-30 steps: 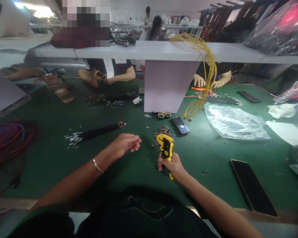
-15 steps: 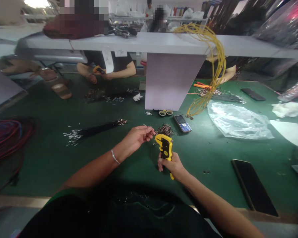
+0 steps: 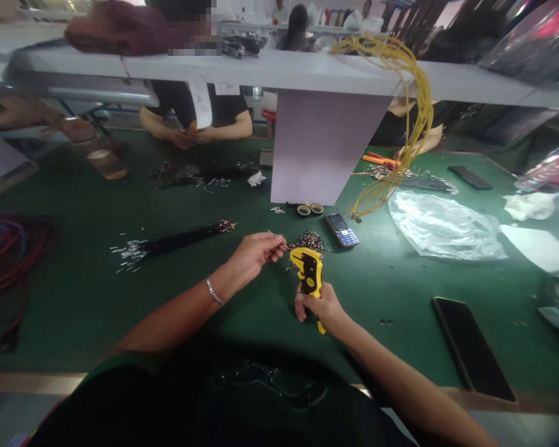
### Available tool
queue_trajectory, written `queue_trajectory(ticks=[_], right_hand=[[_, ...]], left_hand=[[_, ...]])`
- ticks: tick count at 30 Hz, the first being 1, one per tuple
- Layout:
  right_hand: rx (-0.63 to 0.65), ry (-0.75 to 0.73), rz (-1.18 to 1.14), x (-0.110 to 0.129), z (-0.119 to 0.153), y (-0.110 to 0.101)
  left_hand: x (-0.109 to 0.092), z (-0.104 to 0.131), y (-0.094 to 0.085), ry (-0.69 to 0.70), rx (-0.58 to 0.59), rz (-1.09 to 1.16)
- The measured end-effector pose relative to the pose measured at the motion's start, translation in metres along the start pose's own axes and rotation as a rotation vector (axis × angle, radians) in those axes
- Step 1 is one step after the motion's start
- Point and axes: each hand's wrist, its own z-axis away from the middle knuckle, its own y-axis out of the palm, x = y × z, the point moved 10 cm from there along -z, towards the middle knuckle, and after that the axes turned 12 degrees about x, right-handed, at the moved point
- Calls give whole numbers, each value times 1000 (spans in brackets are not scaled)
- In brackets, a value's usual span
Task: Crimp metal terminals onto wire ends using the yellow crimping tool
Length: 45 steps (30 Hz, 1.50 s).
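Note:
My right hand (image 3: 325, 305) is wrapped around the handle of a yellow and black wire stripper (image 3: 311, 270), whose jaws point up and to the left. Just left of those jaws, my left hand (image 3: 259, 249) is closed in a pinch on a thin wire, mostly hidden by the fingers. Behind the tool lies a heap of small metallic-tipped offcuts (image 3: 311, 238). A bundle of black wires (image 3: 181, 241) rests on the green table to the left of my left hand, its ends bare or silvery.
Beyond the offcuts are a keypad phone (image 3: 341, 230), two small rolls (image 3: 310, 210) and an upright panel (image 3: 326, 149) under a shelf (image 3: 261, 69). Yellow cable (image 3: 422, 124) hangs from the shelf. Right: a plastic bag (image 3: 442, 226) and smartphone (image 3: 472, 347). Left: red cable coils (image 3: 9, 254). Co-workers sit opposite.
The view has shifted slightly. My hands keep nearly the same pose, the wire stripper still near my left fingertips. Across the table, a co-worker's hands have come closer together.

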Motion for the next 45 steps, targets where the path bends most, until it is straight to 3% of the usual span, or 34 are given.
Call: queue_trajectory(ticks=[11,17,28,35,40,45], right_hand=[[-11,20,37,2,-5,3],[-83,51,16,-10,-8,-5],[-19,-6,-70,-2,-6,0],[11,-41,-43,6,-1,0],[-3,-33,257,22,7,-3],[16,-55,953,49,16,19]], left_hand=[[5,-6,-5,-11,-15,20],[11,-12,-16,15,-34,6],[21,-13,-23,-10,-54,4],[3,-7,-30,46,-113,-4],[-23,1,-25,178,-107,-152],[-58,16,-16,368,-130,-340]])
